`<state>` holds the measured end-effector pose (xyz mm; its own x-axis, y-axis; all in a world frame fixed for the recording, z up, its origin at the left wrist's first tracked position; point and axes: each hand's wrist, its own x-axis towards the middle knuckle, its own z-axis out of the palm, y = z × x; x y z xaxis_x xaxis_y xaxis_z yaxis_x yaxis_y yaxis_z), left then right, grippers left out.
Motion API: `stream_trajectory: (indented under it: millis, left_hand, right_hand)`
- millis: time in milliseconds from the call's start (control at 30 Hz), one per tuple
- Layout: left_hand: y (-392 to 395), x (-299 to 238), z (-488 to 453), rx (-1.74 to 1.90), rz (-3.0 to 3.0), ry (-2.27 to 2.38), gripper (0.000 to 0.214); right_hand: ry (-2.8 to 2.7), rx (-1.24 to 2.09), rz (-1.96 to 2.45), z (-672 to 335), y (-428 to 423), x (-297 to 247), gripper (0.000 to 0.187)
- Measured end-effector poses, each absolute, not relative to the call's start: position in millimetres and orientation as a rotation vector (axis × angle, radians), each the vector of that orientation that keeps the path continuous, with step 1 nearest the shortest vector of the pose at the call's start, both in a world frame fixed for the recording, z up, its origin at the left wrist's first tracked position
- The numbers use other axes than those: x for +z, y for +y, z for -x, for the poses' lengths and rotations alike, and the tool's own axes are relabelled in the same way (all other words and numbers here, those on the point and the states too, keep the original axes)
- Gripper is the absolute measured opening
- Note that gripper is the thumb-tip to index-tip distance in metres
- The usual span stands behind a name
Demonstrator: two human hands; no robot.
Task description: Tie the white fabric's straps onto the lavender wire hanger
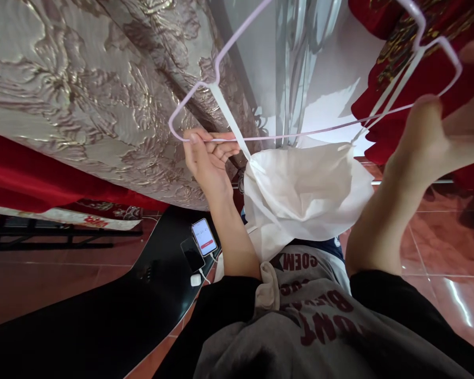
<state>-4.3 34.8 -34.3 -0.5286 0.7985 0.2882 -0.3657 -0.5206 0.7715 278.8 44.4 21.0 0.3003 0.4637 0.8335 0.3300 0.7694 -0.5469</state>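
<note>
A thin lilac hanger [308, 134] spans the space in front of me, its top beyond the upper edge of the picture. From its two shoulder notches hangs a white garment with thin straps [300, 184], a camisole-like piece. My left hand [209, 158] pinches the hanger's lower left corner between thumb and fingers, beside one strap. At the other end, my right hand [434, 131] is blurred, with its thumb by the bar and a fingertip apart near the right corner. Part of that hand lies outside the picture.
Patterned shiny curtain [82, 95] fills the left, with red cloth [398, 116] at right. Below left, a black curved surface [102, 305] carries a lit phone [204, 237], a dark phone [192, 255] and a small white case [196, 280]. The floor [438, 247] is red tile.
</note>
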Motion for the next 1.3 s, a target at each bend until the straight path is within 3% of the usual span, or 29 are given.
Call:
stream_trajectory:
  millis: [67,233,533,767,933,1067,1300]
  left_hand:
    - [35.1,-35.6,2.4,2.095,-0.846,0.86,0.035]
    - [29.5,-38.3,0.4,1.982,-0.866,0.805,0.034]
    - [2.4,-35.0,22.9,1.641,-1.065,1.047,0.044]
    - [-17.9,-16.7,17.6,1.539,-1.189,0.913,0.043]
    - [-13.4,20.1,17.1,1.67,-1.122,0.694,0.04]
    - [-9.4,39.1,29.1,1.874,-1.007,0.774,0.055]
    - [4.0,-16.6,35.5,2.151,-0.715,1.027,0.02]
  right_hand:
    - [-1.483,-0.07,0.585,-261.3,41.9,9.4,0.015]
    - [-1.985,0.151,0.929,-236.1,41.0,-22.3,0.021]
    - [-1.802,0.21,0.952,-233.8,42.6,-45.0,0.023]
    - [-1.773,0.214,0.94,-231.3,41.6,-48.1,0.02]
    - [-1.778,0.194,0.889,-229.9,43.3,-49.1,0.021]
    - [-1.77,0.166,0.911,-230.9,43.0,-46.6,0.02]
    - [-1.801,0.125,0.957,-233.8,36.1,-46.6,0.025]
